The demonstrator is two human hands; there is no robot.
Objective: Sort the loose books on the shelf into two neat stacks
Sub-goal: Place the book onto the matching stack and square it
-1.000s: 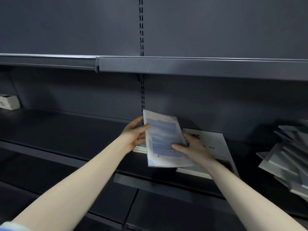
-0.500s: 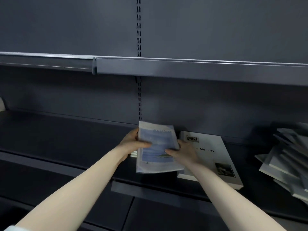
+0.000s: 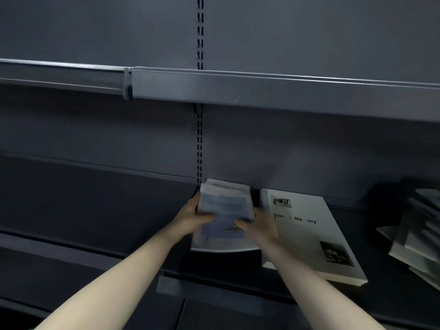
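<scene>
Dim, bluish light — motion blur throughout (worst right), wide-angle bowing at edges.

Shop or stockroom, dark metal gondola shelving (image 3: 262, 89), slotted upright (image 3: 200, 139), loose books (image 3: 414, 236)

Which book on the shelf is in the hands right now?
The blue-covered book, gripped by the left hand and right hand. The white book and the loose pile lie untouched.
</scene>
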